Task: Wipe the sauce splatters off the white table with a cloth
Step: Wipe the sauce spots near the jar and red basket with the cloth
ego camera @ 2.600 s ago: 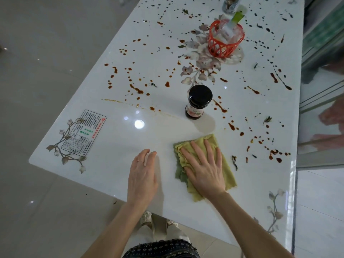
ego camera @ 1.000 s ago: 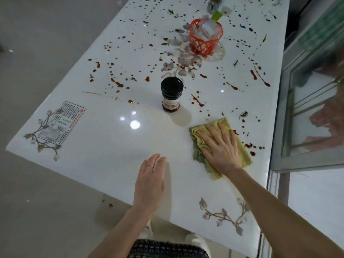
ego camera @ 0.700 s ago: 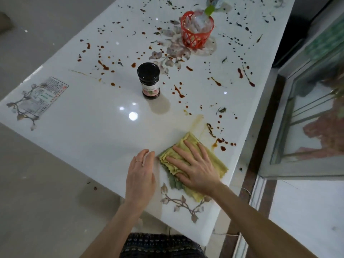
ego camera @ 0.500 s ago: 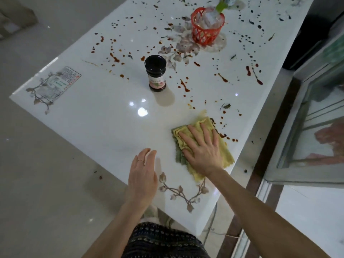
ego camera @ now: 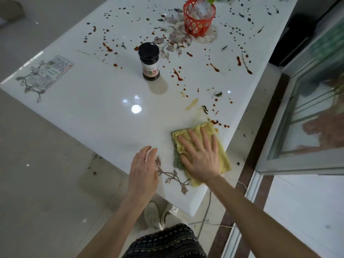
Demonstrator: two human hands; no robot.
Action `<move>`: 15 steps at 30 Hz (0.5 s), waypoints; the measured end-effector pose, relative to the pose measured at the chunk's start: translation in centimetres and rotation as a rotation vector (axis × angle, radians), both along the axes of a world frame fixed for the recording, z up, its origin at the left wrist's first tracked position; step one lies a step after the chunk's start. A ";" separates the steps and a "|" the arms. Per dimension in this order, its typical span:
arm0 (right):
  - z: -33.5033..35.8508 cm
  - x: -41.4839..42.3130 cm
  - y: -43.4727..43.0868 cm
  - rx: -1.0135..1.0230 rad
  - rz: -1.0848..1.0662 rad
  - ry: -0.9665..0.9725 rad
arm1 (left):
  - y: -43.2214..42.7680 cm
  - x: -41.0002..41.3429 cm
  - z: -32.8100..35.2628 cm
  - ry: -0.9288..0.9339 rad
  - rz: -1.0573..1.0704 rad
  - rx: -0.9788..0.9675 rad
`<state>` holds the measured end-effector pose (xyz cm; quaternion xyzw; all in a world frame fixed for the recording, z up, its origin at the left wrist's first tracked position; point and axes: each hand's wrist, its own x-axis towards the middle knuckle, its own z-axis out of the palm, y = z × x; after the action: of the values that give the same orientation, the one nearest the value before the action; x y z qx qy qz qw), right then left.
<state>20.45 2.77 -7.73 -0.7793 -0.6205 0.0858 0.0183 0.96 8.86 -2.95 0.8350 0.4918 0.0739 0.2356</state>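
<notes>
- Yellow-green cloth (ego camera: 221, 153) lies folded near the right corner of the white table (ego camera: 93, 112), pinned flat under the right hand (ego camera: 200, 155), whose fingers are spread wide and pressing rather than gripping.
- Left hand (ego camera: 143, 171) rests open and flat at the near edge, holding nothing; it looks like a brace for leaning in.
- Nearest work is the cluster of sauce splatters (ego camera: 216, 122) touching the cloth's far edge, with a pale smear (ego camera: 191, 104) just beyond that probably needs a second pass.
- A good stroke, I judge, pushes away with even palm pressure, then draws back toward the body, so sauce is lifted rather than spread.
- Refolding to a fresh face seems wise once this one is soiled.
- Dark jar (ego camera: 149, 61) and red basket (ego camera: 198, 20) stand among the farther spots; wiping there likely means working around them or shifting them.
</notes>
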 end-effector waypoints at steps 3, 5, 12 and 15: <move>-0.4 -2.1 -2.7 0.025 0.125 0.006 | -0.7 0.6 -0.2 -0.007 -0.028 -0.021; -0.6 -1.6 -3.5 0.037 0.199 0.002 | -1.1 1.1 -0.2 -0.006 -0.037 -0.026; -0.7 4.2 -2.3 0.061 0.430 0.006 | 0.0 4.5 -0.3 -0.010 0.024 -0.006; -1.4 10.6 0.2 0.054 0.431 -0.022 | 0.6 7.1 -0.7 0.011 0.094 0.023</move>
<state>31.08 2.97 -9.10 -0.6285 -0.7751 0.0627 0.0134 8.08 9.47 -3.66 0.8140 0.5309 0.0859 0.2196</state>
